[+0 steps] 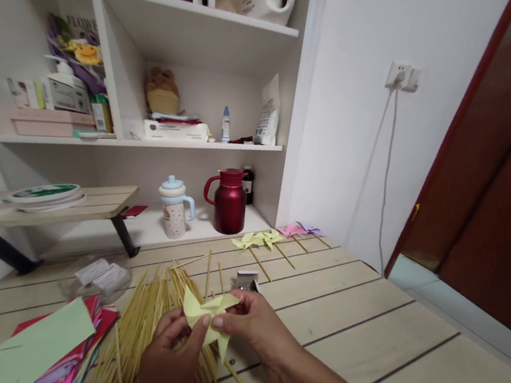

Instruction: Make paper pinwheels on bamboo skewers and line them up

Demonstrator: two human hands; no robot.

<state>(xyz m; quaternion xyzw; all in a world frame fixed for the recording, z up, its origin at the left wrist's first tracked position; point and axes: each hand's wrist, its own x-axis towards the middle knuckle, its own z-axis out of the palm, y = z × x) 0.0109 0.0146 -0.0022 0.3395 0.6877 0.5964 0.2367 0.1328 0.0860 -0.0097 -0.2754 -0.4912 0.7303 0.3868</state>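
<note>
1. Yellow paper pinwheel (210, 312) up in the air, over the stick pile (148, 328) near the table's (359, 331) front edge.
2. Left hand (172, 356) and right hand (247, 322), each grip pinched shut on pinwheel folds.
3. Looks light, thin, easy to crush; best held softly by the middle folds.

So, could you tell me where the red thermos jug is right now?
In the head view, the red thermos jug stands left of centre on the white ledge under the shelves, right of the spotted sippy cup.
</note>
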